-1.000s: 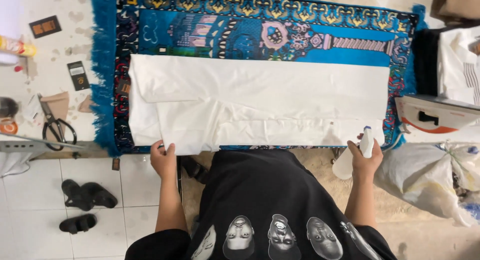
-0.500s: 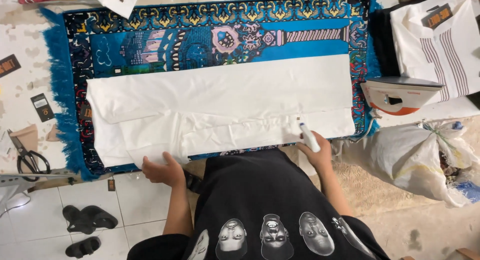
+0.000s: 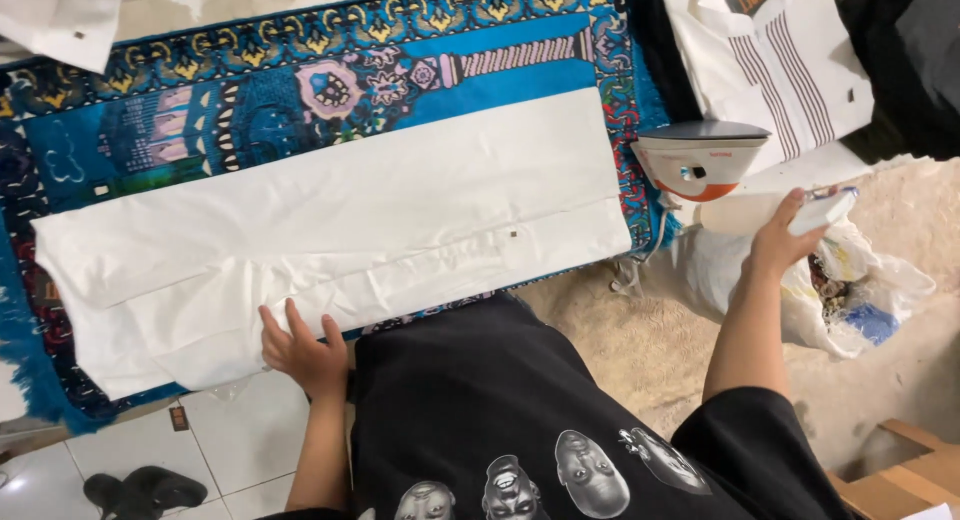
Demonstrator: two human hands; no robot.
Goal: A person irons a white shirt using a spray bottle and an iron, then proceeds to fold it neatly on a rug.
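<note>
My left hand [image 3: 305, 352] lies flat and open on the cloth's [image 3: 340, 230] near edge. The cloth spans the rug [image 3: 200, 120] lengthwise, left to right. My right hand [image 3: 785, 242] grips a bottle [image 3: 822, 210] beside the iron [image 3: 700, 160].

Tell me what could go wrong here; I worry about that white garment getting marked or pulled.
The orange-and-white iron stands at the edge beside the folded white garment; a knock from the right hand, which holds a small white object, might tip it. The left hand presses the garment's near edge, which overhangs the blue patterned rug and could slide off.
</note>
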